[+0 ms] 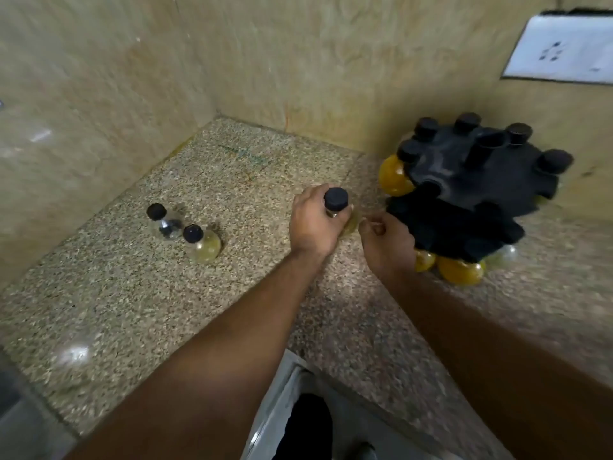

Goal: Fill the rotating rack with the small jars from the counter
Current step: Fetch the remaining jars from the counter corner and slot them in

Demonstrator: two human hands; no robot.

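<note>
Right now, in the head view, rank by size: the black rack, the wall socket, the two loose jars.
1. rack.
2. wall socket, partly cut off by the frame.
3. clear jar and yellowish jar: look alike, not ranked.

Bare forearms rise from the lower frame to the centre. The left hand (313, 224) curls round the neck of a small jar (336, 198); the right hand (388, 242), fingers curled, sits just right of it.
</note>
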